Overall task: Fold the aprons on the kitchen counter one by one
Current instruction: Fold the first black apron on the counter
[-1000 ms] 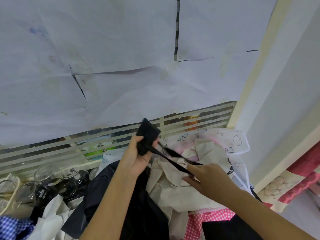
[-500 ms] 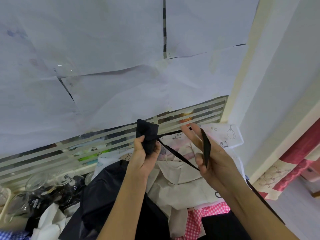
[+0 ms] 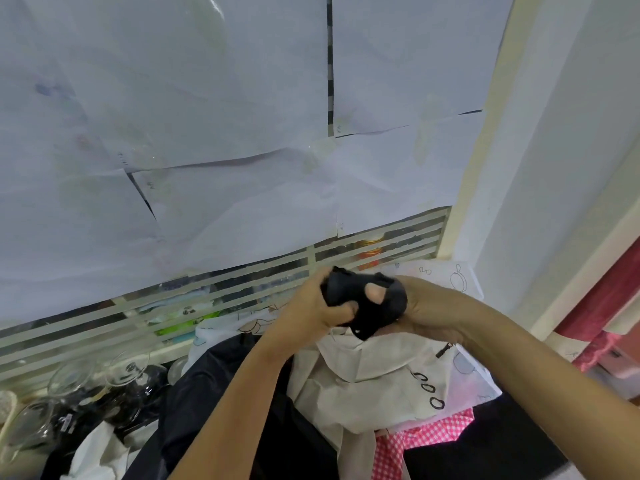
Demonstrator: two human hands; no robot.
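Big white paper sheets (image 3: 207, 133), at least four, hang on the wall and hide most of it. Under them runs a strip of slats (image 3: 408, 237). Through the gaps peek a jar with an orange lid (image 3: 372, 244) and something green (image 3: 180, 327). A red curtain (image 3: 602, 306) hangs at the right edge.

On the counter lies a messy pile of cloth. I can tell four aprons apart: a beige apron (image 3: 363, 375), a dark apron (image 3: 207, 393), a pink checked apron (image 3: 408, 445) and a white apron (image 3: 457, 278) with little pan drawings. The two arms reach over the pile and cover part of it. At the left stand glass jars (image 3: 138, 375), at least three, close together. Dark stuff shows in them, but I cannot tell what it is.

Above the pile, both hands hold one small black bundle (image 3: 349, 289) of tightly rolled cloth. The left hand (image 3: 311, 306) has its fingers curled round the left side. The right hand (image 3: 426, 313) wraps the right side, and one fingertip (image 3: 375, 292) pokes out through a gap in the black cloth
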